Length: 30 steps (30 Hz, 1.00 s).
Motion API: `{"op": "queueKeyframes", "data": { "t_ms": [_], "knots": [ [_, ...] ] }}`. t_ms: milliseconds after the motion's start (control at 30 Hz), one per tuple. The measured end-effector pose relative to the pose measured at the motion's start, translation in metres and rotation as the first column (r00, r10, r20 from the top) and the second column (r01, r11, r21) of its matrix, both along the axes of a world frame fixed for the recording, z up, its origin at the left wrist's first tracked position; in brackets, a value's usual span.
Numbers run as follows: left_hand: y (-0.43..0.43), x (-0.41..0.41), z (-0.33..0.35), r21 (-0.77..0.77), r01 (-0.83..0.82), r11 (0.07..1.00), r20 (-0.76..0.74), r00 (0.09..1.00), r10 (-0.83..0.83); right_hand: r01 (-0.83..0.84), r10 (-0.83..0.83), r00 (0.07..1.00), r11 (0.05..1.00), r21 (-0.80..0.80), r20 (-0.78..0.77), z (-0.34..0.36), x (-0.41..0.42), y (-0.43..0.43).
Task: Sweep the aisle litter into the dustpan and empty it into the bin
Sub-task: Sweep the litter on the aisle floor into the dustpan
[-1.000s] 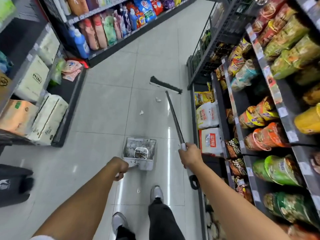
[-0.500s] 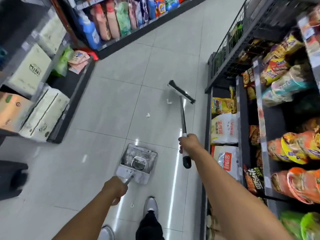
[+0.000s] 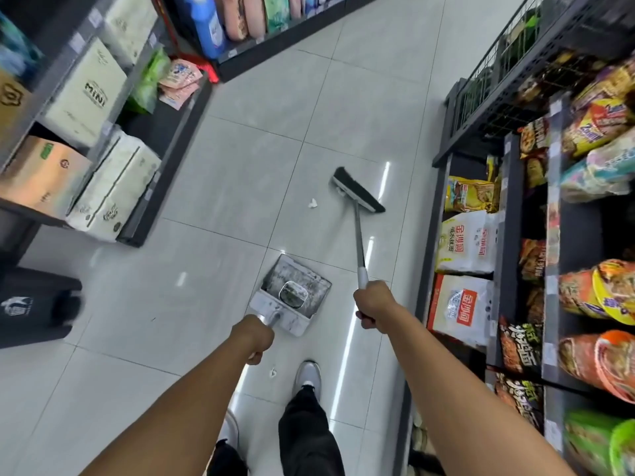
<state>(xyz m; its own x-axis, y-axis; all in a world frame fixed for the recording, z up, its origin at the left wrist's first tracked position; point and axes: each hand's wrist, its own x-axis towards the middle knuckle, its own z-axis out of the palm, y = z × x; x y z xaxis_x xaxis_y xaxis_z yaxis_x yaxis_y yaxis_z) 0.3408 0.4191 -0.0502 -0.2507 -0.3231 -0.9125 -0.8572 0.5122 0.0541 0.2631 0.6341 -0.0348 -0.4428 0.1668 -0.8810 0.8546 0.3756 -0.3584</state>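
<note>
So, head view: shop aisle, glossy pale tile floor [image 3: 240,173] with dark grout lines and bright light streaks. Shelves both sides. At 9 to 11 o'clock a dark shelf unit [image 3: 165,139] holds tissue boxes [image 3: 86,91] and paper packs [image 3: 113,190]; detergent bottles [image 3: 208,25] on another rack at 12. At 2 to 5 o'clock a snack shelf [image 3: 515,214] with bright bags [image 3: 598,125] and white sacks [image 3: 467,242] low down. Motion blur on both edges.

Left hand [image 3: 253,336] is fisted round the dustpan [image 3: 292,293] handle; the pan sits at centre, mouth toward 12, dirty inside, with a clear plastic tub [image 3: 293,294] in it. Cannot tell if the pan touches the floor.

Right hand [image 3: 374,304] is wrapped tight round the broom [image 3: 357,190] shaft, near its lower end. Broom head is at 1 o'clock from the pan, well apart, bristles on or near the tile.

Litter: one white paper scrap [image 3: 312,203] just left of the broom head, not touching. A smaller scrap [image 3: 273,372] at 6 o'clock, between left wrist and shoe [image 3: 308,376].

Black bin [image 3: 34,304] at 9 o'clock, low left edge, well apart from the pan. Dark trouser legs [image 3: 305,434] at the bottom. Floor between broom and pan looks open.
</note>
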Motion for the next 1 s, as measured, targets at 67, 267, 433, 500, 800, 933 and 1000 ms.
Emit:
{"op": "queueKeyframes", "data": {
  "t_ms": [67,267,433,500,800,933,1000],
  "knots": [
    [-0.009,0.008,0.005,0.015,0.005,1.0,0.009,1.0,-0.006,0.008,-0.008,1.0,1.0,0.003,-0.012,0.016,0.022,-0.007],
    [-0.04,0.034,0.012,0.064,-0.011,0.998,-0.014,1.0,0.012,0.122,-0.117,0.956,0.992,0.002,-0.27,0.05,0.042,0.007],
    [-0.062,0.055,0.015,0.108,-0.122,0.987,-0.022,0.992,0.125,-0.061,0.088,0.953,0.993,0.101,-0.29,0.049,0.015,-0.027],
    [-0.068,0.06,0.014,0.113,-0.145,0.983,-0.017,0.989,0.148,-0.077,0.097,0.958,0.993,0.086,-0.269,0.045,0.0,-0.045],
    [-0.095,0.084,0.023,0.089,-0.108,0.99,0.003,0.994,0.108,-0.333,0.332,0.942,0.913,0.235,0.047,0.032,0.084,-0.064],
    [-0.104,0.1,0.053,0.07,-0.053,0.996,-0.029,0.998,0.055,-0.409,0.383,0.912,0.877,0.252,0.147,0.063,0.14,-0.058],
    [-0.109,0.112,0.071,0.067,-0.011,0.998,-0.067,0.998,0.016,-0.4,0.375,0.916,0.88,0.256,0.14,0.089,0.155,-0.055]
  ]
}}
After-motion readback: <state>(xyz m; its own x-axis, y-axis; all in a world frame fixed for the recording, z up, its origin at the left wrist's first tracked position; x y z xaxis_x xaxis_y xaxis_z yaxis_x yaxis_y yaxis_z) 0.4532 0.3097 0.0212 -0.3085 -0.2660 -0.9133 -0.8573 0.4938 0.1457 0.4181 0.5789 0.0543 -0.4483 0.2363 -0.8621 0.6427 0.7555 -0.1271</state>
